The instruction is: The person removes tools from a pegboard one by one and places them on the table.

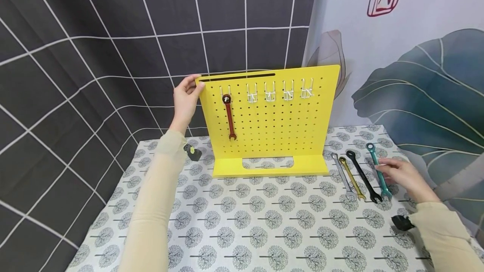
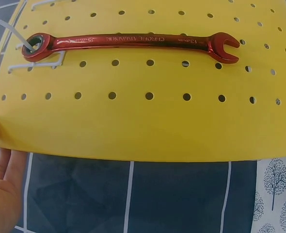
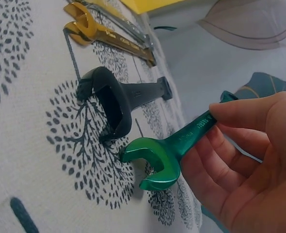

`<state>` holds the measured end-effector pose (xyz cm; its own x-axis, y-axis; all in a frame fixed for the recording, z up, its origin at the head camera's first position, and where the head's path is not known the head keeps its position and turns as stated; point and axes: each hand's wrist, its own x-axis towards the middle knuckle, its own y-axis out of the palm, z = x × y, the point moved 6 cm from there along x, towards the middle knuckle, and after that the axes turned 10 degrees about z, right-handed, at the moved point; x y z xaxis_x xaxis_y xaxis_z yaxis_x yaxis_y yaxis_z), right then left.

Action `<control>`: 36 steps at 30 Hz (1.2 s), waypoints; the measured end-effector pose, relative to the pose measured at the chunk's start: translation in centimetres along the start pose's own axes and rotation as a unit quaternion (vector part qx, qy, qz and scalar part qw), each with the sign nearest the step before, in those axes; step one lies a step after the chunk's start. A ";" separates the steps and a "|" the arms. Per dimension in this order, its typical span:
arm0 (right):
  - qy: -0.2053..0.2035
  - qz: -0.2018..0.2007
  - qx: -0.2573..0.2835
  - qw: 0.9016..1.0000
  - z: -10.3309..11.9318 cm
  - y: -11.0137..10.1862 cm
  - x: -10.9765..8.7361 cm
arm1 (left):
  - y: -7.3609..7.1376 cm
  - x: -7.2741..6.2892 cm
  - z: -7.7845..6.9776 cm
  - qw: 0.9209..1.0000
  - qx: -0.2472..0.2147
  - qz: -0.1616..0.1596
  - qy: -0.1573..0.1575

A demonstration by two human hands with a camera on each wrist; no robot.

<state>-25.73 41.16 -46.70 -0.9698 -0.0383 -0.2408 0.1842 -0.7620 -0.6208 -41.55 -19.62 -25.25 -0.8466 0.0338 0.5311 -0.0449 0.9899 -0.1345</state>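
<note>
At its upper left corner, my left hand (image 1: 186, 100) pinches the yellow pegboard (image 1: 272, 129), thumb in front and fingers behind. From the board's leftmost hook hangs a red wrench (image 1: 229, 117), ring end up; the left wrist view shows the hook through its ring. On the right side of the table, my right hand (image 1: 408, 177) pinches a green wrench (image 1: 379, 171) by its shaft, thumb against fingers. Beside it lie a black wrench (image 1: 364, 176), a gold wrench (image 1: 352, 179) and a silver wrench (image 1: 343, 176). The green wrench's open end (image 3: 157, 165) points down toward the tablecloth.
Several white hooks (image 1: 270, 91) stick out along the board's upper part, right of the red wrench. A tree-patterned cloth (image 1: 242, 221) covers the table. Behind stand a dark grid-patterned curtain (image 1: 223, 7) and a leaf-printed backdrop (image 1: 435, 79).
</note>
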 end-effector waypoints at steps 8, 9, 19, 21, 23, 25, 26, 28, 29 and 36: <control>0.012 -0.005 0.000 1.000 -0.5 0.1 0.9 | -0.1 -0.1 0.0 1.000 0.003 -0.001 -0.001; 0.014 -0.002 0.000 1.000 -0.6 0.1 0.9 | -0.1 0.0 0.0 1.000 0.003 -0.001 -0.002; 0.019 0.035 -0.008 0.999 -1.1 0.3 1.1 | 0.0 0.0 0.3 1.000 0.003 -0.001 -0.002; 0.019 0.040 -0.014 0.999 -1.0 0.4 1.1 | 0.0 0.1 0.2 1.000 0.001 -0.001 -0.004; 0.017 0.047 -0.017 0.999 -1.0 0.4 1.1 | 0.0 0.0 0.2 1.000 0.001 -0.001 -0.004; 0.016 0.052 -0.019 0.998 -0.9 0.4 1.1 | 0.0 0.0 0.1 1.000 0.000 -0.001 -0.003; 0.016 0.053 -0.020 0.998 -0.9 0.5 1.2 | 0.0 0.0 0.1 1.000 0.000 -0.001 -0.002; 0.018 0.053 -0.023 0.998 -0.9 0.5 1.3 | -0.1 0.0 0.1 1.000 0.000 -0.001 -0.002; 0.019 0.052 -0.024 0.998 -0.9 0.5 1.4 | -0.1 -0.1 0.1 1.000 0.001 0.000 -0.001; 0.030 0.057 -0.024 0.998 -0.9 0.8 1.4 | -0.1 -0.1 0.3 1.000 -0.005 0.001 -0.006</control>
<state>-26.80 41.10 -48.21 -0.9310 -0.0842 -0.3553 0.3026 -0.7226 -0.6216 -41.65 -19.73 -25.52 -0.8530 0.0334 0.5209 -0.0385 0.9912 -0.1266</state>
